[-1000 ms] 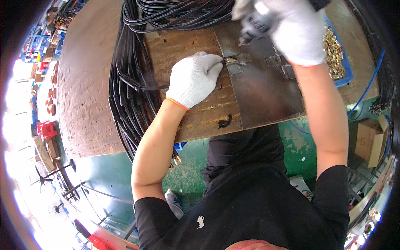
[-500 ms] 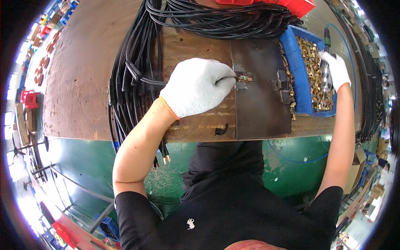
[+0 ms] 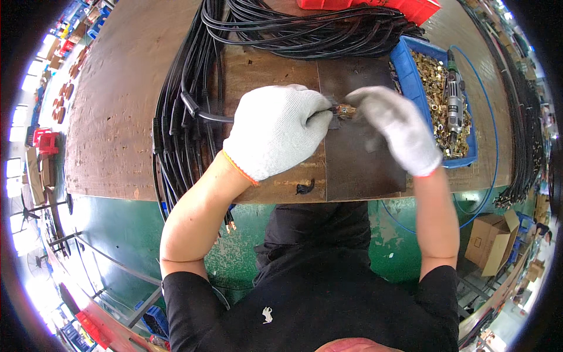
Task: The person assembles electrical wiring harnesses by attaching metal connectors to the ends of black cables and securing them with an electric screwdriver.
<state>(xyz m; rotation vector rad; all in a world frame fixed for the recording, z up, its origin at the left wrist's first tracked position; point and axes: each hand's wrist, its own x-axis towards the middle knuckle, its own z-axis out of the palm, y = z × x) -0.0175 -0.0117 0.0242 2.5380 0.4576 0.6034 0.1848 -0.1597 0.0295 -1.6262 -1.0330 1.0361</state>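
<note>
My left hand, in a white knit glove, is closed in a pinch on a black cable just above the table. From its fingertips a small brass-coloured fitting sticks out to the right. My right hand, gloved too, has its fingertips right beside this fitting. Motion smears those fingers, so whether they grip it cannot be made out. To the right, a silver and green air screwdriver lies on brass fittings in a blue bin.
Bundled black cables lie along the back, and more hang over the front edge at left. A red bin stands behind them. A blue air hose curves down at right. A black scrap lies near the front edge.
My right hand has let go of the air screwdriver in the blue bin and moved left to the brass fitting. My left hand stays pinched in nearly the same place.
</note>
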